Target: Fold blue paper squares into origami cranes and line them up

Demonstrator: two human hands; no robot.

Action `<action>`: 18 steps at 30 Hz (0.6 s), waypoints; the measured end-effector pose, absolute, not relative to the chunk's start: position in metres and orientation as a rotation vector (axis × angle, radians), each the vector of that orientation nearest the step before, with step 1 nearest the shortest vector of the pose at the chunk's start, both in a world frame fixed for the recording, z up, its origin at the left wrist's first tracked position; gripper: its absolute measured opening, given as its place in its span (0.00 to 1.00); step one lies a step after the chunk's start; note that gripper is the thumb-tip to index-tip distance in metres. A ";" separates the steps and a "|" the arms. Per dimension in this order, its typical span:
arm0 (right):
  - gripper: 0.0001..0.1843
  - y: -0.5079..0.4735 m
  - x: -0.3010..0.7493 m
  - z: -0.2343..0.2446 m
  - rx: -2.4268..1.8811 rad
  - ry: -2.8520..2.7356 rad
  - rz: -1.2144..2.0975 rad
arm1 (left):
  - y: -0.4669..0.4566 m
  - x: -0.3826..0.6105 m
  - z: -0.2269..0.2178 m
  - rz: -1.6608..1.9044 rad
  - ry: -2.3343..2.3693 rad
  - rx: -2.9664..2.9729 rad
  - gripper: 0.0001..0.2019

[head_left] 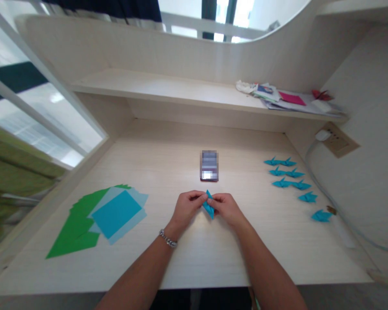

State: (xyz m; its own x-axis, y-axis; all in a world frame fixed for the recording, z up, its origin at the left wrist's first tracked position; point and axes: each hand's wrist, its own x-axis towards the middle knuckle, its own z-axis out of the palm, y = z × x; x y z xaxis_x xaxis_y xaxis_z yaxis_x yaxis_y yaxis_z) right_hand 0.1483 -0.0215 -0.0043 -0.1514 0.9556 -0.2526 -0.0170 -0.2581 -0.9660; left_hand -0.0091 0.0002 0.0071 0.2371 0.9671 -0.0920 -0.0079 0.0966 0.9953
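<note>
A small piece of folded blue paper (208, 209), narrow and pointed at both ends, is pinched between my two hands over the middle of the desk. My left hand (190, 205) grips its left side with thumb and fingers closed. On the other side my right hand (225, 207) holds it the same way, its thumb pressed near the paper's middle. Part of the paper is covered by my fingers. Just beyond the hands lies a phone (209, 165) with a blurred screen.
Blue sheets (117, 214) overlap green sheets (73, 228) at the left. Several folded blue paper cranes (291, 184) stand in rows at the right, near a cable (323, 187) and a wall socket (338, 140). Papers (271, 94) lie on the shelf (168, 89) above.
</note>
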 end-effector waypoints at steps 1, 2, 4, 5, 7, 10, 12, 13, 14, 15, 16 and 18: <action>0.19 -0.022 0.149 -0.003 -1.293 -1.152 1.531 | 0.000 -0.009 0.007 0.969 1.035 1.195 0.13; 0.18 -0.022 0.149 -0.002 -1.285 -1.148 1.538 | 0.001 -0.009 0.007 0.965 1.009 1.164 0.13; 0.19 -0.023 0.149 -0.001 -1.257 -1.150 1.568 | 0.001 -0.009 0.005 0.951 0.968 1.122 0.14; 0.19 -0.024 0.149 0.000 -1.244 -1.152 1.583 | 0.001 -0.009 0.004 0.940 0.953 1.112 0.14; 0.19 -0.025 0.150 -0.001 -1.227 -1.161 1.602 | 0.001 -0.009 0.003 0.919 0.940 1.103 0.14; 0.20 -0.025 0.150 -0.002 -1.218 -1.175 1.611 | 0.001 -0.010 0.004 0.915 0.956 1.105 0.14; 0.20 -0.024 0.150 -0.003 -1.220 -1.195 1.607 | 0.001 -0.010 0.006 0.915 0.976 1.128 0.15; 0.20 -0.024 0.150 -0.003 -1.225 -1.203 1.602 | 0.001 -0.010 0.006 0.913 0.984 1.144 0.15; 0.20 -0.024 0.150 -0.002 -1.231 -1.211 1.596 | 0.001 -0.010 0.007 0.910 0.994 1.161 0.15; 0.20 -0.024 0.150 -0.002 -1.238 -1.214 1.590 | 0.002 -0.010 0.007 0.908 1.003 1.176 0.15; 0.20 -0.024 0.150 -0.001 -1.245 -1.215 1.584 | 0.002 -0.010 0.007 0.906 1.012 1.189 0.15; 0.20 -0.024 0.149 -0.001 -1.258 -1.215 1.571 | 0.002 -0.011 0.007 0.901 1.024 1.214 0.15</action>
State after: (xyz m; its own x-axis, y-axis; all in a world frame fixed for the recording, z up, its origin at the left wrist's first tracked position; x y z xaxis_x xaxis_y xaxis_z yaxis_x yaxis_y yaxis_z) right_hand 0.1495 -0.0236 -0.0007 -0.2156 0.9460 -0.2420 -0.0042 -0.2487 -0.9686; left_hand -0.0110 0.0022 0.0067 0.3012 0.9444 -0.1321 -0.0099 0.1417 0.9899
